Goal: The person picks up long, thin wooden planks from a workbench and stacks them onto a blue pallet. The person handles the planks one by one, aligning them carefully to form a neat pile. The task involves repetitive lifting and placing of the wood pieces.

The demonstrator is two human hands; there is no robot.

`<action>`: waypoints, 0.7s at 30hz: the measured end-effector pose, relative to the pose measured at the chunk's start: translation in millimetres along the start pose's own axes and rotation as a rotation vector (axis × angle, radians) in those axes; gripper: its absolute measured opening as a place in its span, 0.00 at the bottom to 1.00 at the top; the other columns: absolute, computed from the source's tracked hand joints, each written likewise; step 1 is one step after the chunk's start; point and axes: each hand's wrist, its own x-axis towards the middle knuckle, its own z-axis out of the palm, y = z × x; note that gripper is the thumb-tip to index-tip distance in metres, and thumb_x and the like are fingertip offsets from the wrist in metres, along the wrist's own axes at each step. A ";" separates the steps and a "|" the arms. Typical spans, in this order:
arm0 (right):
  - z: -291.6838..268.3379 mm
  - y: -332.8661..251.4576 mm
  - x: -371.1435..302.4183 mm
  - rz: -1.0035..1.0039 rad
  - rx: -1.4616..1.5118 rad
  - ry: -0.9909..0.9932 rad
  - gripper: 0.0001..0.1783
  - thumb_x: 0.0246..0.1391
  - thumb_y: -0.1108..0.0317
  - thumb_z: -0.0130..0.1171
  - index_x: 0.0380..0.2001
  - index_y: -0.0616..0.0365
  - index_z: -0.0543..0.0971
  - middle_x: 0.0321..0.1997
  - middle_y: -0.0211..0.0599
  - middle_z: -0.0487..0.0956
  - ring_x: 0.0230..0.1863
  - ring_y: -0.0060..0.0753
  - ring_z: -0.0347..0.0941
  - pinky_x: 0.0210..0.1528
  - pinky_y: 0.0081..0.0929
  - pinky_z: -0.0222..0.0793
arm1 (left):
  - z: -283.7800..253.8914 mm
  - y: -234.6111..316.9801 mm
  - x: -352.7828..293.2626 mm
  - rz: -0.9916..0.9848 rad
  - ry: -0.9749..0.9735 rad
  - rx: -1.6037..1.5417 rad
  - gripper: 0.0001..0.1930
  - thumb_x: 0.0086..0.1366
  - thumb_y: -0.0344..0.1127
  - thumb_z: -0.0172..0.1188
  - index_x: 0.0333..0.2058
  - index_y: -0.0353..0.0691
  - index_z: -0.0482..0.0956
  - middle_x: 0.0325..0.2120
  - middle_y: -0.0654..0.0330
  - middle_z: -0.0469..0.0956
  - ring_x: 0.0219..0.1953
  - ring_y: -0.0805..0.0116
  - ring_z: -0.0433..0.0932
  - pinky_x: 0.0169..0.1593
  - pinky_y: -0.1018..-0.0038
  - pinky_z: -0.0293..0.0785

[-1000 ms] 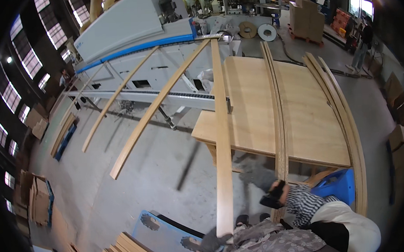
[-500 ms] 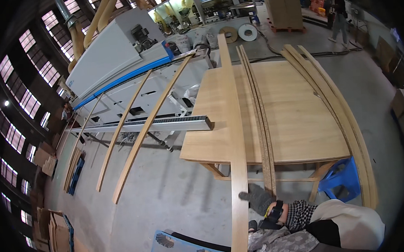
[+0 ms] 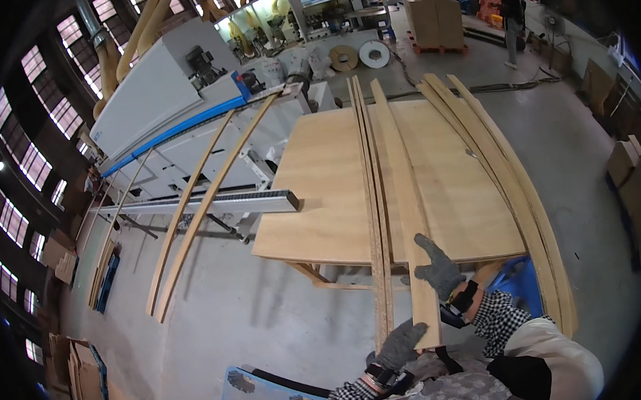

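A long flat wooden board (image 3: pixel 405 188) lies lengthwise over the work table, its near end jutting past the table's edge toward me. My left hand (image 3: pixel 401 346), in a grey glove, is closed at the left side of that near end. Farther along, my gloved right hand (image 3: pixel 440 272) rests against the board's right edge, thumb and finger spread over its top. Just left of the board, narrow wooden strips (image 3: pixel 374 233) stand close together, also overhanging the near edge. The undersides of both hands are hidden.
More long boards (image 3: pixel 507 168) lie along the right side of the table (image 3: pixel 304 172), above a blue plastic stool (image 3: pixel 517 280). At left, two strips (image 3: pixel 208 198) lean on a machine with a roller rail (image 3: pixel 262 201). Near me sits a blue panel (image 3: pixel 273 398). Someone (image 3: pixel 512 20) stands far right.
The board has passed from the left of the narrow strips to their right and lies lower. My left hand has come into view at its near end; my right hand has shifted farther along its edge.
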 end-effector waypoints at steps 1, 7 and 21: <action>-1.4 15.5 -2.1 -0.049 -0.076 -0.001 0.44 0.42 0.75 0.62 0.65 0.52 0.58 0.67 0.47 0.60 0.67 0.46 0.56 0.66 0.34 0.57 | 3.8 9.3 -0.7 -0.440 -0.102 -0.330 0.23 0.64 0.51 0.56 0.49 0.39 0.76 0.27 0.60 0.77 0.26 0.70 0.74 0.29 0.75 0.72; 18.4 54.6 -27.2 -0.085 -0.348 -0.205 0.38 0.47 0.71 0.54 0.64 0.50 0.60 0.64 0.50 0.63 0.64 0.56 0.58 0.65 0.39 0.56 | -6.2 -28.1 -29.5 -0.166 0.282 0.496 0.22 0.61 0.47 0.59 0.50 0.40 0.75 0.38 0.50 0.80 0.41 0.63 0.80 0.42 0.68 0.75; 88.2 60.7 -14.4 -0.051 -0.245 -0.056 0.49 0.51 0.50 0.57 0.68 0.56 0.44 0.61 0.61 0.64 0.58 0.59 0.65 0.58 0.44 0.64 | -14.1 -28.0 -23.6 -0.309 0.324 0.487 0.45 0.46 0.44 0.71 0.54 0.28 0.52 0.47 0.34 0.69 0.50 0.40 0.71 0.49 0.57 0.71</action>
